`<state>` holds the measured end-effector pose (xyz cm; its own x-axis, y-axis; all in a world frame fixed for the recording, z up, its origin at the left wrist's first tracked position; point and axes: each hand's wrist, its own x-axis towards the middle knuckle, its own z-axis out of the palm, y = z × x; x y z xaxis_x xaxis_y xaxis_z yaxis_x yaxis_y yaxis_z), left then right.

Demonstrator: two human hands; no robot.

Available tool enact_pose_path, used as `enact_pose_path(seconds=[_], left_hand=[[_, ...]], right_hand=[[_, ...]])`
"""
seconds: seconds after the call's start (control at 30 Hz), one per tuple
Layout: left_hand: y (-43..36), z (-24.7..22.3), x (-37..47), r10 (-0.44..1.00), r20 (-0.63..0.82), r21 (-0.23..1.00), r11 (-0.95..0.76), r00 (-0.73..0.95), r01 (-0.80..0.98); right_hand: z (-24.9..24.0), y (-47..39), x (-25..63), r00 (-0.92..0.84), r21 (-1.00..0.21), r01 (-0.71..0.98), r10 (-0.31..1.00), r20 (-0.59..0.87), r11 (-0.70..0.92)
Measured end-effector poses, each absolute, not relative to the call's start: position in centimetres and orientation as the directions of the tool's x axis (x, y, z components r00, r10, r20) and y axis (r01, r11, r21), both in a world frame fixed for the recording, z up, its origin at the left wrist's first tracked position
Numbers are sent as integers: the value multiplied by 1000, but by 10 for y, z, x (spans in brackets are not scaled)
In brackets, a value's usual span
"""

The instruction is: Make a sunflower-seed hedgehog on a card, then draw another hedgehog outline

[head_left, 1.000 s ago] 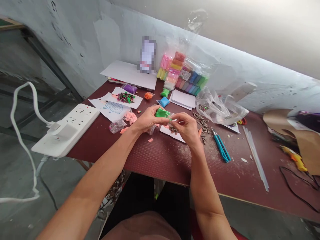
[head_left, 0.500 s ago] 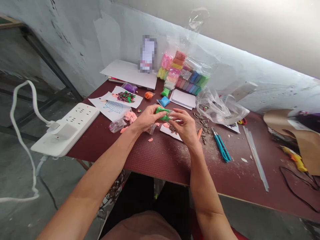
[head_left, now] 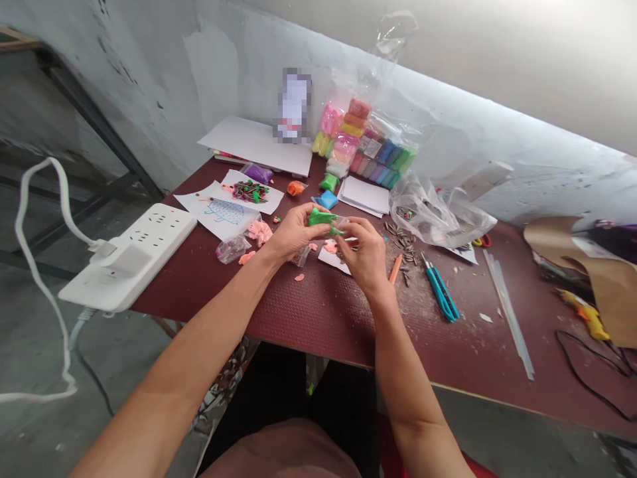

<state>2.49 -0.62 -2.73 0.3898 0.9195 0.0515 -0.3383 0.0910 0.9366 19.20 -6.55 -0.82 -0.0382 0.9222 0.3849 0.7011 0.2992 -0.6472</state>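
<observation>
Green clay (head_left: 321,216) in a clear wrapper is between my two hands, above the middle of the table. My left hand (head_left: 293,234) is closed on the clay from the left. From the right, the fingers of my right hand (head_left: 365,249) pinch the clear wrapper, with a bit of green at the fingertips. Below them lies a small white paper (head_left: 331,257) with pink clay and seeds, partly hidden by my right hand. A blue clay packet (head_left: 326,200) and a green clay packet (head_left: 329,182) rest just behind my hands.
Left are a power strip (head_left: 132,255), a hedgehog-like drawing (head_left: 226,216) and pink clay (head_left: 259,232). Behind stand clay packs (head_left: 368,149) and a blurred phone (head_left: 293,106). On the right lie seeds (head_left: 405,245), a teal cutter (head_left: 440,289), clear sticks (head_left: 510,315) and a yellow glue gun (head_left: 590,318).
The green clay now shows more openly above my left fingers. My right hand has shifted slightly left and down with the wrapper, and a green bit shows at its fingertips.
</observation>
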Motion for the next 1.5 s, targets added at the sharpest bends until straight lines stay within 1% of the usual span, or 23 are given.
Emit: enact_pose_path(seconds=[0.1, 0.2, 0.3, 0.37, 0.5, 0.6, 0.67, 0.8, 0.87, 0.93, 1.03, 1.07, 1.13, 1.2, 1.3, 1.4, 1.5], left_hand=[[-6, -25, 25, 927, 41, 941, 90, 373, -327], [-5, -23, 25, 934, 7, 932, 123, 357, -341], [-5, -22, 24, 933, -39, 921, 173, 359, -350], [-6, -22, 22, 907, -80, 911, 235, 413, -340], [-6, -23, 18, 797, -169, 897, 368, 579, -245], [-6, -25, 17, 802, -157, 906, 350, 577, -240], [-6, -26, 18, 823, -136, 913, 320, 551, -254], [-7, -28, 22, 853, -100, 933, 259, 512, -250], [-7, -28, 24, 873, -96, 946, 229, 478, -229], [-8, -26, 25, 898, -104, 957, 207, 428, -202], [-9, -20, 23, 925, -103, 950, 201, 367, -239], [-9, -18, 22, 926, -100, 940, 208, 365, -271], [-10, -15, 20, 922, -97, 924, 223, 374, -312], [-10, -15, 19, 918, -103, 921, 233, 382, -312], [-8, -18, 20, 911, -114, 932, 236, 397, -274], [-7, -23, 21, 907, -92, 954, 198, 410, -224], [-7, -26, 24, 920, -42, 980, 113, 389, -161]], right_hand=[[-8, -65, 193, -12, -699, 648, 922, 386, 301], [-5, -66, 195, 27, -698, 655, 914, 405, 290], [-1, -67, 196, 21, -692, 669, 923, 383, 272], [1, -68, 196, -5, -692, 661, 925, 380, 289], [3, -68, 196, -19, -711, 629, 921, 390, 314], [3, -67, 198, -77, -732, 607, 940, 334, 310], [3, -67, 198, -111, -716, 618, 937, 330, 325], [2, -69, 191, -106, -605, 721, 917, 384, 337], [1, -71, 186, -73, -571, 756, 909, 411, 320], [1, -71, 184, 26, -619, 731, 895, 445, 287], [2, -69, 191, 228, -794, 562, 879, 419, 233], [3, -67, 195, 260, -840, 496, 884, 387, 222], [4, -65, 203, 260, -889, 405, 906, 335, 212], [6, -64, 210, 222, -911, 365, 933, 284, 191], [8, -66, 218, 183, -920, 365, 958, 221, 143], [10, -69, 226, 210, -914, 388, 954, 215, 121], [9, -70, 235, 247, -910, 403, 945, 214, 101]])
